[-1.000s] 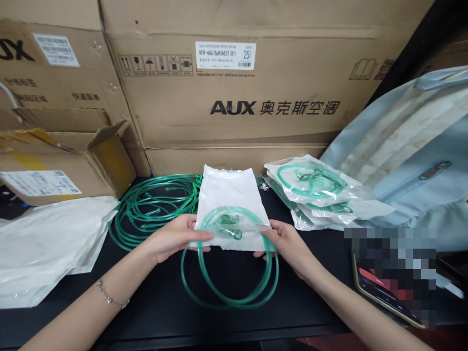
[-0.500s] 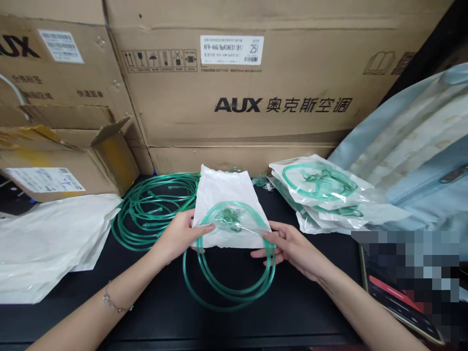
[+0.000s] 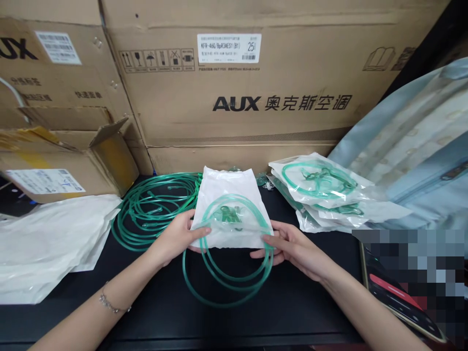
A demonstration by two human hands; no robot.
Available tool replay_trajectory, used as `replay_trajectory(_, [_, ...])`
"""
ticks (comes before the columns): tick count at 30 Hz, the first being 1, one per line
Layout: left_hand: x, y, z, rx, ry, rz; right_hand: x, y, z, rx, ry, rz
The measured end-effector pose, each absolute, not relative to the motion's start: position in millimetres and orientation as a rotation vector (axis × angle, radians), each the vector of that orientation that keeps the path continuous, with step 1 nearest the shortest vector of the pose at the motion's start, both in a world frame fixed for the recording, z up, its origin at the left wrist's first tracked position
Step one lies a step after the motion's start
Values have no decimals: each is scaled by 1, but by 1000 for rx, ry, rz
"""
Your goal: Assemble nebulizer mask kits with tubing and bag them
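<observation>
Tubing coil (image 3: pixel 228 273) has slid deeper into the pouch (image 3: pixel 228 204) since a second ago, left hand (image 3: pixel 179 236) and right hand (image 3: pixel 292 246) each pinching a mouth corner.

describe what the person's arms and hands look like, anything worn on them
Both forearms are bare, with no sleeves or gloves in view. The left hand has a thin silver chain bracelet at its wrist. The right hand and its wrist carry nothing visible; no rings show on the fingers.
</observation>
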State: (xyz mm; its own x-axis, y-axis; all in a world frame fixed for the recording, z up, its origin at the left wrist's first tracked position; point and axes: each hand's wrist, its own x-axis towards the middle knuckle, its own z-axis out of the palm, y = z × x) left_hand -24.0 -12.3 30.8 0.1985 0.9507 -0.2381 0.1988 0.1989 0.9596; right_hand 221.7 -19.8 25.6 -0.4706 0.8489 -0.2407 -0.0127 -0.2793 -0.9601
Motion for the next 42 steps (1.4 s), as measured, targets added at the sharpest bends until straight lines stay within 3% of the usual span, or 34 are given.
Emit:
replay_trajectory(8, [-16, -12, 25, 1356, 1424, 779, 204, -15, 15, -1274, -1310, 1555])
replay_trajectory(12, [-25, -15, 36, 1217, 1034, 688, 213, -17, 21, -1160, -1246, 1732])
replay_trajectory(16, [-32, -15, 38, 1173, 972, 690, 223, -20, 26, -1025, -1270, 1901])
replay_trajectory(27, [-11, -10, 13, 1432, 1475, 958, 201, -14, 17, -1315, -1284, 1594])
replay_trajectory(34, [-28, -14, 31, 1246, 989, 796, 216, -19, 23, -1031, -1251, 1861])
replay_trajectory(42, [-17, -12, 18, 1335, 1270, 878, 206, -14, 15, -1201, -1272, 1627])
